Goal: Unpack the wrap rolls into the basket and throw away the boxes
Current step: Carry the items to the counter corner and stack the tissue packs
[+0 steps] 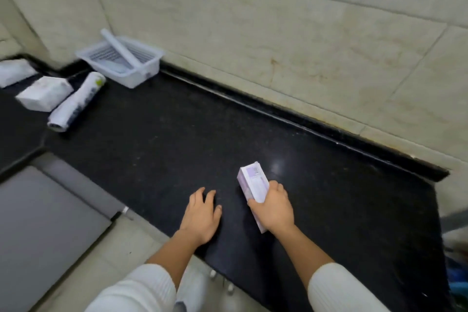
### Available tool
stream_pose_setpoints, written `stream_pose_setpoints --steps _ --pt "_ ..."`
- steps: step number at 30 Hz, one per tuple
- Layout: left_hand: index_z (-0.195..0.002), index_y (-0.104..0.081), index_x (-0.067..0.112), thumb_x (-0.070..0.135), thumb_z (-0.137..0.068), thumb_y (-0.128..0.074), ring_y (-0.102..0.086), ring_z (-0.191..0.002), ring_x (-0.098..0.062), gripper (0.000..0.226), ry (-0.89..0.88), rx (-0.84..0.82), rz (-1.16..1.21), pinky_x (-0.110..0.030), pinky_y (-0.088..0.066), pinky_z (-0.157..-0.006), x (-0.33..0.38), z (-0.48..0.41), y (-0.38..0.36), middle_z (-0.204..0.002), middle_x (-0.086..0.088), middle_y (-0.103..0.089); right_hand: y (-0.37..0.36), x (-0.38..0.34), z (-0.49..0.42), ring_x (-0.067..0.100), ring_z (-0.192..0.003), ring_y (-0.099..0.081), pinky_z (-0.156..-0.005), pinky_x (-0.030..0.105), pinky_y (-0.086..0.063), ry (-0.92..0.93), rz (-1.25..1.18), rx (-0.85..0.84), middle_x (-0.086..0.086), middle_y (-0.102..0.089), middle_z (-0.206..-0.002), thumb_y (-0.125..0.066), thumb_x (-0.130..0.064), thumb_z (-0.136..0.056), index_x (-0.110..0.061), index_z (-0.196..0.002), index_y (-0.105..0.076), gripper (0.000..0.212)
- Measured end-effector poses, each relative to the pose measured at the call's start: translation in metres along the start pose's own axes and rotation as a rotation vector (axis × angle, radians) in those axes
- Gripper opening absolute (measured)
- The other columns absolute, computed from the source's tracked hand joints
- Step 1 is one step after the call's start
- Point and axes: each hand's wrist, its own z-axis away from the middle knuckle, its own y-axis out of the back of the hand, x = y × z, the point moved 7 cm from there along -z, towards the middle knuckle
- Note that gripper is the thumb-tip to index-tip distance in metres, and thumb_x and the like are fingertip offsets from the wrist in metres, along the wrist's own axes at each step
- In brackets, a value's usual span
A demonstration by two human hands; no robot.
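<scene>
My right hand (274, 206) grips a long purple and white wrap box (252, 182), which rests on the black counter (177, 134) near its front edge. To its left, my left hand (201, 213) lies flat on the counter with fingers spread, holding nothing. A white plastic basket (141, 68) stands in the far left corner against the wall. One pale wrap roll (119, 49) leans across the basket, sticking out over its rim. A wrapped roll with dark print (76, 102) lies on the counter in front of the basket.
Two white packages (44, 94) (14, 72) lie at the far left of the counter. A tiled wall runs behind the raised back edge. A grey surface (38, 223) sits lower left, below the counter. A blurred blue object (458, 281) shows at the right edge.
</scene>
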Motion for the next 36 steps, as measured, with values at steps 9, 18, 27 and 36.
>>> stream_pose_setpoints --steps 9,18,27,36 --pt "-0.150 -0.028 0.013 0.038 -0.101 -0.036 -0.016 -0.144 -0.029 0.055 0.239 0.164 0.067 -0.038 -0.021 -0.118 -0.206 -0.003 0.124 -0.156 -0.013 -0.021 -0.128 -0.223 -0.012 0.023 -0.108 -0.050 -0.082 0.040 -0.051 0.217 0.014 -0.144 0.003 -0.052 -0.114 -0.061 -0.047 -0.077 -0.013 -0.111 -0.045 0.051" --pt "-0.150 -0.026 0.013 0.036 -0.102 -0.037 -0.018 -0.142 -0.030 0.054 0.336 0.150 0.055 -0.041 -0.027 -0.115 -0.393 -0.040 0.237 -0.154 -0.015 -0.024 -0.229 -0.410 -0.032 0.023 -0.108 -0.052 -0.083 0.041 -0.052 0.192 -0.029 -0.209 0.004 -0.051 -0.115 -0.063 -0.045 -0.078 -0.012 -0.112 -0.045 0.051" --pt "-0.142 -0.041 0.010 0.029 -0.101 -0.043 -0.028 -0.137 -0.026 0.046 0.344 0.301 0.096 -0.039 -0.038 -0.108 -0.481 -0.138 0.307 -0.146 -0.011 -0.036 -0.263 -0.499 -0.134 0.026 -0.111 -0.052 -0.083 0.040 -0.051 0.115 0.021 -0.132 0.008 -0.053 -0.120 -0.065 -0.043 -0.078 -0.008 -0.115 -0.046 0.055" --pt "-0.150 -0.028 0.013 0.031 -0.101 -0.040 -0.012 -0.148 -0.029 0.053 0.444 0.255 0.055 -0.039 -0.021 -0.120 -0.541 -0.219 0.325 -0.160 -0.015 -0.015 -0.290 -0.550 -0.230 0.026 -0.113 -0.050 -0.082 0.039 -0.050 0.089 0.065 -0.096 0.009 -0.051 -0.119 -0.064 -0.051 -0.079 -0.009 -0.113 -0.044 0.058"
